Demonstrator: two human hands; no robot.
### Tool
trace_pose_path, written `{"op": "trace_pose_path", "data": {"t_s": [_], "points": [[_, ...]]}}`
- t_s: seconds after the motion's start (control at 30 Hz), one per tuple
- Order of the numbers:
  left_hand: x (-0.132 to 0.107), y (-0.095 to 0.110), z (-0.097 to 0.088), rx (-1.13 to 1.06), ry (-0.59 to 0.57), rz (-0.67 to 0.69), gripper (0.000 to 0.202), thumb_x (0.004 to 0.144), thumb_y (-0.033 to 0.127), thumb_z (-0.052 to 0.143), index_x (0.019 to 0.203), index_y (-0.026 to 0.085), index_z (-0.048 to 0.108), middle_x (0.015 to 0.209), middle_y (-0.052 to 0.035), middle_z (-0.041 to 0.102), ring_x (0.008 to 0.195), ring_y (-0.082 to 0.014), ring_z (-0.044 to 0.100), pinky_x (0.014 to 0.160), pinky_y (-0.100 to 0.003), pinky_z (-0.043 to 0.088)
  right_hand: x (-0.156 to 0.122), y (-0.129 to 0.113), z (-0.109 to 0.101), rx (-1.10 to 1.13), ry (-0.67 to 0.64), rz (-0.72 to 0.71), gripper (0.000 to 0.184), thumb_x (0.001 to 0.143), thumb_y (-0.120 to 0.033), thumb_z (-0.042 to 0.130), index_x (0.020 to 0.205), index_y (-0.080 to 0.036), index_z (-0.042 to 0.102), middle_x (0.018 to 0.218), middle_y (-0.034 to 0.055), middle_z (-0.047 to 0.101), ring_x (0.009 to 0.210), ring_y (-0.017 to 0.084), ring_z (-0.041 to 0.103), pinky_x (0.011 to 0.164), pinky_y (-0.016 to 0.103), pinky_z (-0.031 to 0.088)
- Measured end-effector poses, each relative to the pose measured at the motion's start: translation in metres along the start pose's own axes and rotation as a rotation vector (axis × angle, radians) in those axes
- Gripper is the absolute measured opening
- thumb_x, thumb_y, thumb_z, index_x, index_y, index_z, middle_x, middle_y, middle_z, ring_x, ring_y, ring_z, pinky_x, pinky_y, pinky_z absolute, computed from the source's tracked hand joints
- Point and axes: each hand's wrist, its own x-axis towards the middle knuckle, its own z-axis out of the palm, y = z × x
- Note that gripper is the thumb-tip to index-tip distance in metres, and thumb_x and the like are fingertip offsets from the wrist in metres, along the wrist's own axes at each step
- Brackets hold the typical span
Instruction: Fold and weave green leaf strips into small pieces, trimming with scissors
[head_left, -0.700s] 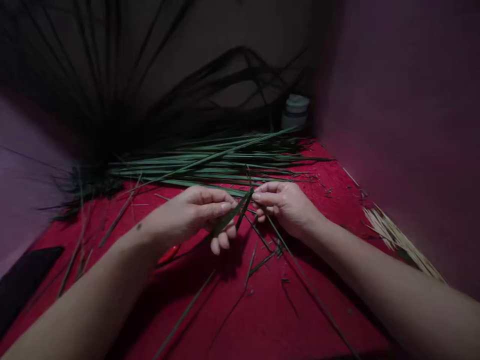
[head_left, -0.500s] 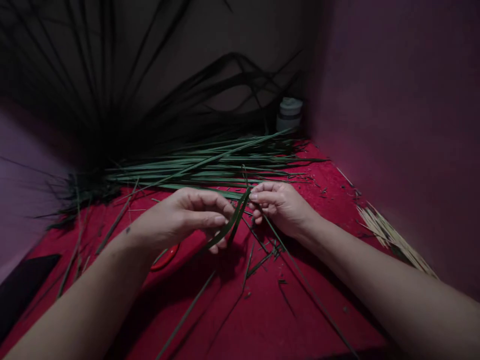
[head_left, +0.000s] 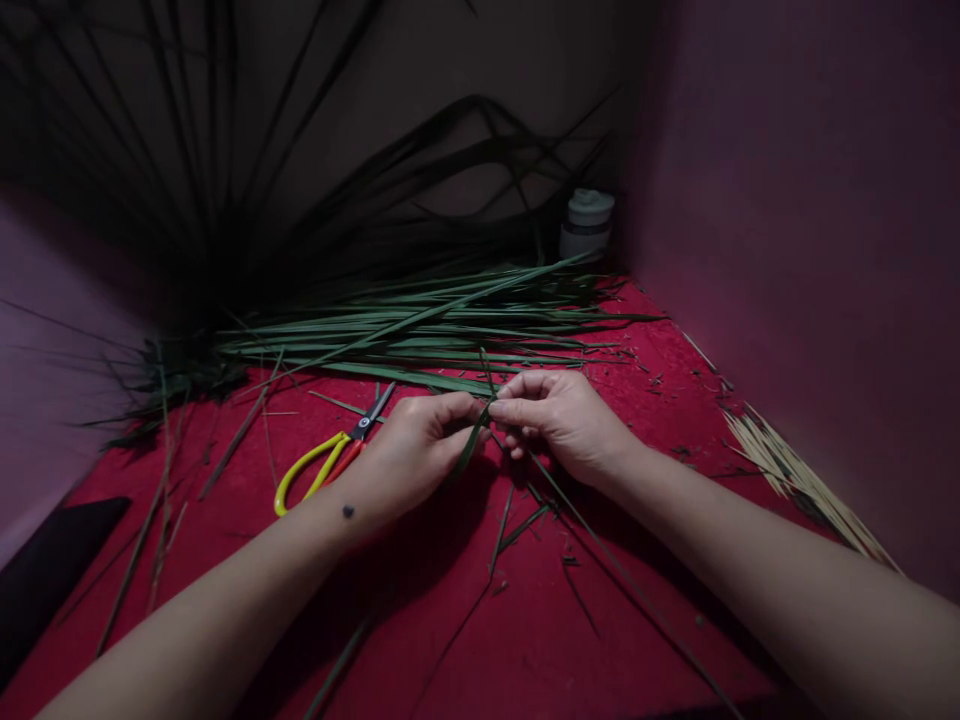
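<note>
Both hands meet near the middle of the red surface, on a narrow green leaf strip. My right hand pinches the strip between thumb and forefinger, with a short tip standing up above the pinch. My left hand is closed on the same strip just left of there; its fingertips are partly hidden. A long thin green strand runs from under my right hand toward the lower right. Scissors with yellow and red handles lie beside my left hand, partly covered by it.
A pile of long green leaves lies behind the hands. At the back stands a white lidded container. Pale thin sticks lie along the right wall. A dark flat object is at left. Leaf scraps litter the red cloth.
My left hand has moved right, closer to my right hand, and its fingers have closed on the strip. The scissors now show more fully. The view has shifted slightly.
</note>
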Motion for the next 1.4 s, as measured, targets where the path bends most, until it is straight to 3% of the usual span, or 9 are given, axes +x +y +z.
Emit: {"op": "trace_pose_path", "data": {"t_s": [0.1,0.2,0.5,0.63,0.8,1.03,1.23,1.3,1.4], "points": [[0.000,-0.009,0.003,0.349,0.180,0.176,0.014,0.081,0.019,0.049,0.076,0.014,0.061,0.066,-0.0005,0.059,0.058,-0.0096,0.050,0.054,-0.019,0.037,-0.003,-0.004,0.003,-0.041,0.050,0.021,0.016,0.064,-0.021,0.068,0.063,-0.013,0.055,0.048,-0.0044,0.053,0.040,0.007,0.051,0.038,0.019,0.045],[0.000,-0.015,0.003,0.498,0.304,0.277,0.015,0.083,0.019,0.047,0.078,0.015,0.060,0.070,-0.0017,0.061,0.061,-0.0103,0.053,0.056,-0.020,0.038,-0.005,-0.007,0.004,-0.065,0.039,0.024,0.017,0.064,-0.022,0.069,0.062,-0.013,0.054,0.045,-0.0043,0.053,0.037,0.007,0.051,0.036,0.018,0.044],[-0.005,-0.003,0.003,0.415,0.422,0.342,0.010,0.080,0.013,0.050,0.074,0.014,0.059,0.065,-0.0002,0.059,0.059,-0.0091,0.053,0.057,-0.018,0.041,0.000,-0.001,-0.006,0.111,-0.291,0.217,0.017,0.060,-0.015,0.071,0.064,-0.012,0.055,0.048,-0.0019,0.058,0.037,0.009,0.052,0.034,0.019,0.045],[-0.007,-0.002,0.006,0.414,0.411,0.352,0.012,0.081,0.013,0.049,0.078,0.015,0.061,0.066,0.0000,0.061,0.060,-0.0089,0.055,0.058,-0.018,0.042,-0.001,0.000,-0.005,0.162,-0.327,0.291,0.015,0.059,-0.012,0.070,0.067,-0.010,0.058,0.053,-0.0005,0.060,0.036,0.008,0.052,0.034,0.019,0.046],[-0.004,-0.010,0.003,0.598,0.543,0.398,0.010,0.080,0.015,0.051,0.080,0.016,0.061,0.069,-0.0002,0.065,0.059,-0.0097,0.058,0.054,-0.018,0.041,-0.003,-0.001,-0.003,0.158,-0.335,0.315,0.014,0.057,-0.012,0.072,0.063,-0.009,0.060,0.049,-0.0003,0.058,0.037,0.009,0.053,0.034,0.019,0.046],[-0.006,-0.015,-0.048,0.760,0.611,0.247,0.018,0.084,0.022,0.048,0.094,0.020,0.062,0.092,-0.0011,0.068,0.083,-0.0139,0.061,0.071,-0.022,0.042,-0.003,-0.007,-0.010,0.121,-0.422,0.335,0.016,0.055,-0.014,0.073,0.062,-0.011,0.060,0.045,-0.0028,0.056,0.035,0.009,0.051,0.032,0.019,0.046],[-0.020,-0.011,-0.099,0.835,0.865,-0.073,0.033,0.079,0.025,0.052,0.112,0.026,0.059,0.113,0.0040,0.061,0.098,-0.0212,0.057,0.086,-0.030,0.041,-0.005,-0.011,-0.013,0.082,-0.558,0.398,0.014,0.056,-0.014,0.072,0.062,-0.011,0.060,0.043,-0.0029,0.055,0.033,0.009,0.051,0.033,0.018,0.046],[-0.023,-0.008,-0.107,0.921,0.812,-0.173,0.041,0.071,0.027,0.060,0.112,0.024,0.059,0.127,-0.0003,0.052,0.109,-0.0303,0.048,0.089,-0.039,0.039,-0.005,-0.011,-0.012,0.066,-0.557,0.402,0.013,0.056,-0.014,0.071,0.062,-0.011,0.060,0.044,-0.0023,0.057,0.032,0.009,0.051,0.032,0.018,0.046],[-0.021,-0.003,-0.103,0.993,0.632,-0.040,0.035,0.070,0.015,0.054,0.104,0.016,0.063,0.129,-0.0090,0.049,0.114,-0.0322,0.041,0.095,-0.045,0.034,-0.006,-0.012,-0.012,0.042,-0.537,0.393,0.013,0.056,-0.013,0.071,0.061,-0.011,0.060,0.044,-0.0017,0.058,0.032,0.009,0.051,0.031,0.018,0.044]]}}
